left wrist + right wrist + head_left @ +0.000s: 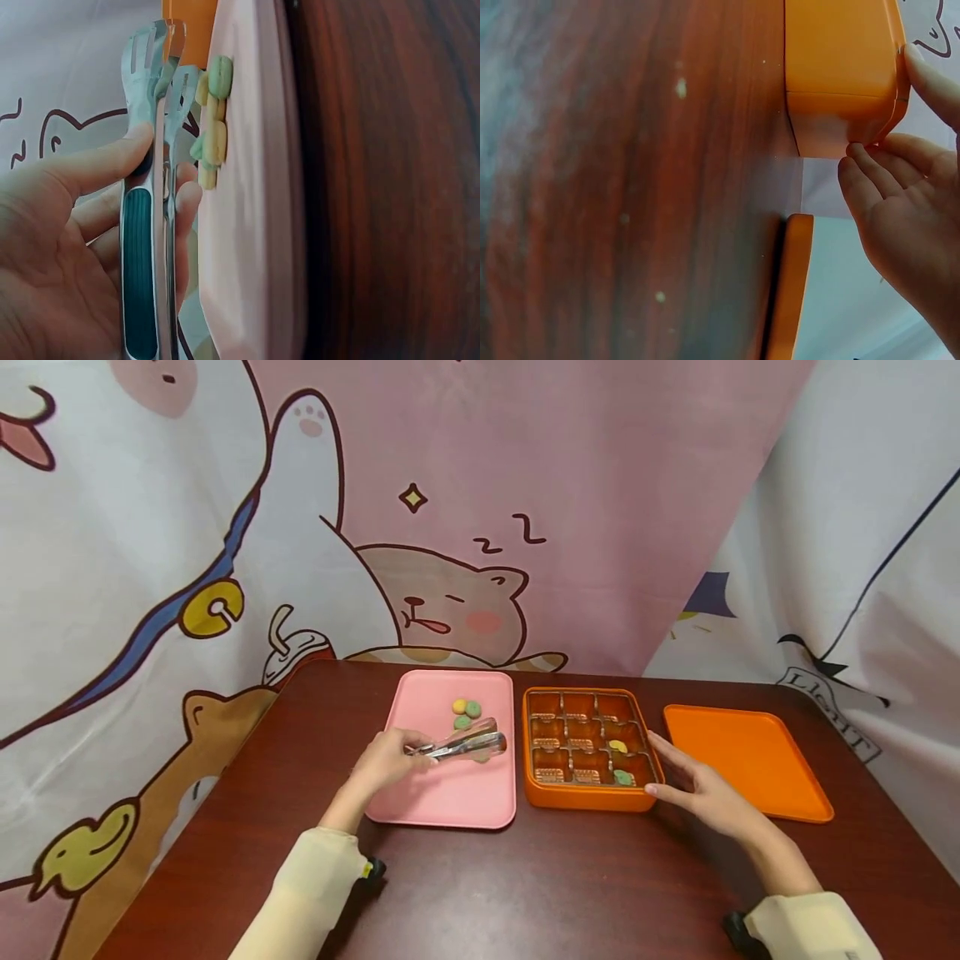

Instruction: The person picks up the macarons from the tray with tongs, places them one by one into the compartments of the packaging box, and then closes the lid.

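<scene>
My left hand (386, 762) holds metal tongs (140, 262) with a dark green grip, its thumb on one arm and its fingers behind the other. The tongs' tips stand slightly apart over a pink tray (435, 797). Several yellow and green macarons (219, 76) lie on that tray, partly hidden by the tongs in the head view. To the right, an orange box (592, 799) holds a clear divided insert; a yellow macaron (618, 747) and a green macaron (623, 777) sit in its right column. My right hand (701, 789) touches the box's right side with extended fingers.
An orange lid-like tray (742, 760) lies flat on the dark wooden table (480, 893), right of the box. A cartoon-printed curtain (585, 527) hangs behind the table and along its sides.
</scene>
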`<action>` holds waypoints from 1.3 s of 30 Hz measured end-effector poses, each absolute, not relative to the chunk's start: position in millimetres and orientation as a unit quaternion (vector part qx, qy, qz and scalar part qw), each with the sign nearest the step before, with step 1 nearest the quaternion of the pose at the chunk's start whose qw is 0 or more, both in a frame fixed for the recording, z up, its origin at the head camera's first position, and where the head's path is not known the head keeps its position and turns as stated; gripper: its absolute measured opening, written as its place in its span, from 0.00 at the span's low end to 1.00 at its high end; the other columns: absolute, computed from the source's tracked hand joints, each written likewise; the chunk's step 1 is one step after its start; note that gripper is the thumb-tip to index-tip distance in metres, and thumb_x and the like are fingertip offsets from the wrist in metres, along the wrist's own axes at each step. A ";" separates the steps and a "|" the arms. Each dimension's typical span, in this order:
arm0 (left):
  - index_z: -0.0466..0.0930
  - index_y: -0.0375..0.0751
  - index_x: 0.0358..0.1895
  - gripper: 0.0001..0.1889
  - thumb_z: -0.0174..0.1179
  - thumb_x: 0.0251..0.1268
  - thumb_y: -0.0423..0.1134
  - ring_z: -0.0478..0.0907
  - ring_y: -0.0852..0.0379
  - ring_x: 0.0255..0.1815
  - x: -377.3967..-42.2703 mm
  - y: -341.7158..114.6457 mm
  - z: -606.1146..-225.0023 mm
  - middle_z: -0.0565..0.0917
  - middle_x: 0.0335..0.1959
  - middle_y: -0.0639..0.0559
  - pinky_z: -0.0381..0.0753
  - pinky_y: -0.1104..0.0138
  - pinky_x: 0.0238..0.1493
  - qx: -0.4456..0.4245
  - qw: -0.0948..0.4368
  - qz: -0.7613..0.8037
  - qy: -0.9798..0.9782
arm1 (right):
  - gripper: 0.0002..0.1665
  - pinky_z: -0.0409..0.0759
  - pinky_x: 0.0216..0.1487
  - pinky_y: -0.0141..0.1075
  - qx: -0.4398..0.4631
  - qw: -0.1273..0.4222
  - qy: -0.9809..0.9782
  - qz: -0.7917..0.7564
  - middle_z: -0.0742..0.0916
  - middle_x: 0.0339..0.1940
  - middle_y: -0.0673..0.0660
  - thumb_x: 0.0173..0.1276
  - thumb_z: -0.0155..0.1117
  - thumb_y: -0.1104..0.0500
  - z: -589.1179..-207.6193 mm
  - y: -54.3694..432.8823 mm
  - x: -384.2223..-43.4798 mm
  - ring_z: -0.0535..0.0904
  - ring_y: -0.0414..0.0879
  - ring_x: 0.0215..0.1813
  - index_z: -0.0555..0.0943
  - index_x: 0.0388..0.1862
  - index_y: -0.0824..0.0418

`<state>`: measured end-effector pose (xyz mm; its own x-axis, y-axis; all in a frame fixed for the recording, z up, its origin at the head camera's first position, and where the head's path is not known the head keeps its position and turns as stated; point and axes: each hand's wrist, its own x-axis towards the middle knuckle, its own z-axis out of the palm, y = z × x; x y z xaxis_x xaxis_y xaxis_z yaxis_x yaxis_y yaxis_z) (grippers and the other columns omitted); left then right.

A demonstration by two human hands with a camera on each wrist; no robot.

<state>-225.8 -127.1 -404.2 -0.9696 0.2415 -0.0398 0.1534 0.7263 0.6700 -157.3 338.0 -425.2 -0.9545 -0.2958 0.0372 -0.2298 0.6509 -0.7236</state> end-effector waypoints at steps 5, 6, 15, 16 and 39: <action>0.88 0.47 0.47 0.13 0.71 0.57 0.39 0.84 0.55 0.40 -227.1 -129.3 -408.1 0.90 0.43 0.51 0.77 0.60 0.41 0.098 0.063 0.335 0.935 | 0.48 0.59 0.57 0.12 -0.146 0.038 0.909 -0.388 0.59 0.81 0.66 0.71 0.64 0.52 -424.5 338.9 -157.1 0.58 0.72 0.75 0.51 0.82 0.59; 0.88 0.47 0.47 0.13 0.71 0.57 0.40 0.85 0.55 0.41 -227.3 -129.9 -408.8 0.90 0.43 0.51 0.78 0.60 0.41 0.098 0.063 0.333 0.936 | 0.48 0.59 0.57 0.12 -0.146 0.037 0.909 -0.389 0.59 0.81 0.66 0.71 0.64 0.52 -424.6 338.6 -157.1 0.58 0.72 0.75 0.51 0.82 0.59; 0.89 0.50 0.44 0.13 0.73 0.54 0.42 0.85 0.52 0.43 -227.8 -135.5 -408.9 0.89 0.44 0.51 0.77 0.58 0.40 0.086 0.053 0.301 0.948 | 0.48 0.64 0.60 0.15 -0.147 0.040 0.908 -0.391 0.59 0.81 0.67 0.71 0.64 0.52 -424.0 338.3 -156.9 0.57 0.73 0.75 0.51 0.82 0.60; 0.89 0.51 0.44 0.12 0.73 0.54 0.42 0.85 0.52 0.43 -228.6 -135.3 -408.7 0.89 0.44 0.52 0.77 0.58 0.40 0.088 0.053 0.298 0.949 | 0.48 0.64 0.59 0.15 -0.146 0.038 0.909 -0.389 0.59 0.81 0.67 0.71 0.64 0.52 -423.4 338.7 -156.9 0.57 0.73 0.75 0.51 0.82 0.60; 0.88 0.53 0.34 0.07 0.75 0.50 0.39 0.78 0.58 0.32 -230.4 -135.7 -415.0 0.88 0.33 0.56 0.68 0.64 0.31 0.085 0.076 0.284 0.952 | 0.48 0.60 0.56 0.12 -0.148 0.043 0.903 -0.400 0.59 0.81 0.66 0.72 0.63 0.52 -424.2 337.6 -156.7 0.57 0.72 0.75 0.50 0.82 0.57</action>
